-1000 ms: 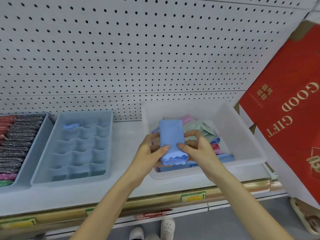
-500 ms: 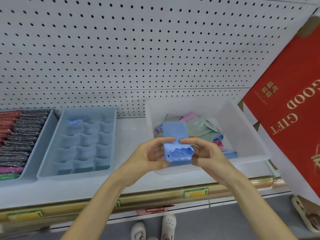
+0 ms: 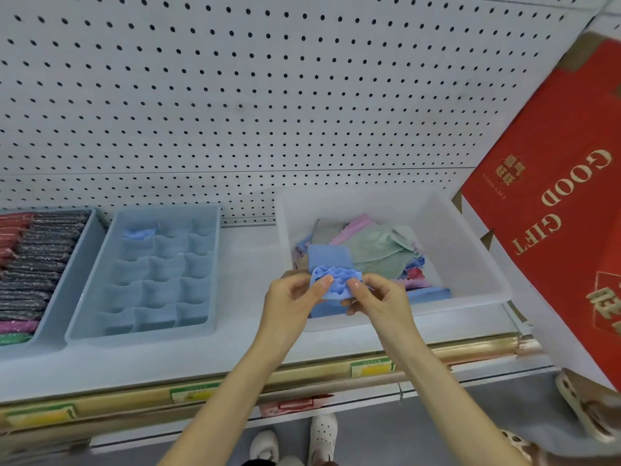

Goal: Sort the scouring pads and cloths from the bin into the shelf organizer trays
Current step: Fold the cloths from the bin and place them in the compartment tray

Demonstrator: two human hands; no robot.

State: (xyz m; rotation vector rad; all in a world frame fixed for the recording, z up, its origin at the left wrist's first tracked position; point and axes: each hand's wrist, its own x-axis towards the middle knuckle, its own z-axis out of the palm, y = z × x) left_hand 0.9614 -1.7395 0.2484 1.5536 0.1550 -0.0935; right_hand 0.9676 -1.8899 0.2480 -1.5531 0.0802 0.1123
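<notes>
Both hands hold a blue cloth (image 3: pixel 331 264) over the near left corner of the clear bin (image 3: pixel 470 264). My left hand (image 3: pixel 295 299) and my right hand (image 3: pixel 379 297) pinch its rolled, wavy near end between thumbs and fingers; the far flat part still lies open. More cloths (image 3: pixel 379 250) in green, pink, grey and blue lie loose in the bin. The blue divided tray (image 3: pixel 148 274) stands to the left, with one blue cloth (image 3: pixel 137 234) in its far left cell.
A second blue tray (image 3: pixel 57 297) at far left holds rows of dark and red scouring pads (image 3: pixel 37 264). A red gift box (image 3: pixel 554 210) leans at the right. White pegboard (image 3: pixel 268 95) backs the shelf, whose front edge (image 3: pixel 302 371) carries price labels.
The blue cloth has been rolled up from its near end toward the far end, getting shorter. Both hands moved with the roll, slightly away from me.
</notes>
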